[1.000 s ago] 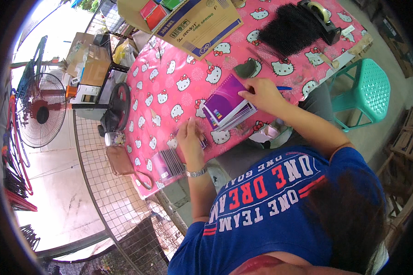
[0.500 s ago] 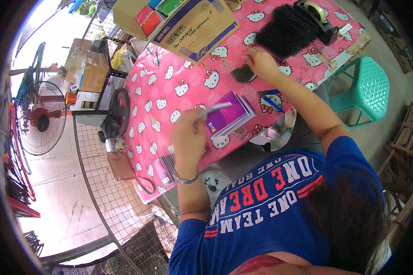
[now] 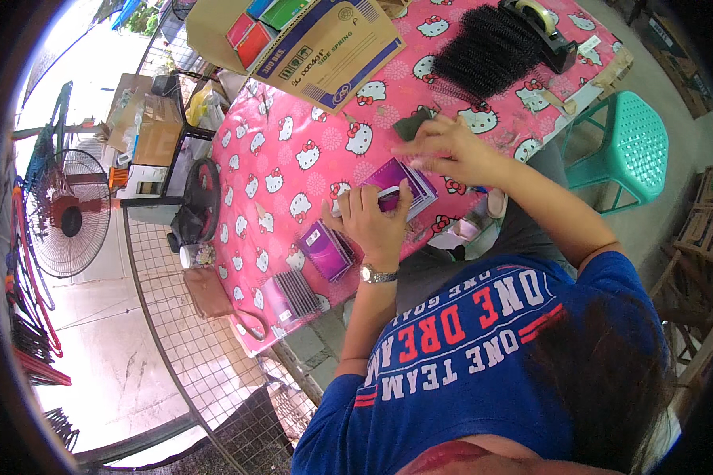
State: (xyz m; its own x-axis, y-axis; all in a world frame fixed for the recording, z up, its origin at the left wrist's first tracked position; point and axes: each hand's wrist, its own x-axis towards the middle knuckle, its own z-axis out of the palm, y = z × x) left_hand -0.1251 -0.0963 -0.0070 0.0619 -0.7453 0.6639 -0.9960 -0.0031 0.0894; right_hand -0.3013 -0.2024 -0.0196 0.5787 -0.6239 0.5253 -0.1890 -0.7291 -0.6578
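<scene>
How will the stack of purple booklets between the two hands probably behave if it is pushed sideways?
The stack of purple booklets may slide apart, since its edges look uneven and no band around it is visible. Lying flat and low, it seems unlikely to roll or tip.

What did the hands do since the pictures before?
The left hand moved right, from the left purple notebook pile to the right one. The right hand moved toward it too, from beside the dark green thing. I can't tell what either holds. The black coils, cardboard box and green stool stayed put.
</scene>
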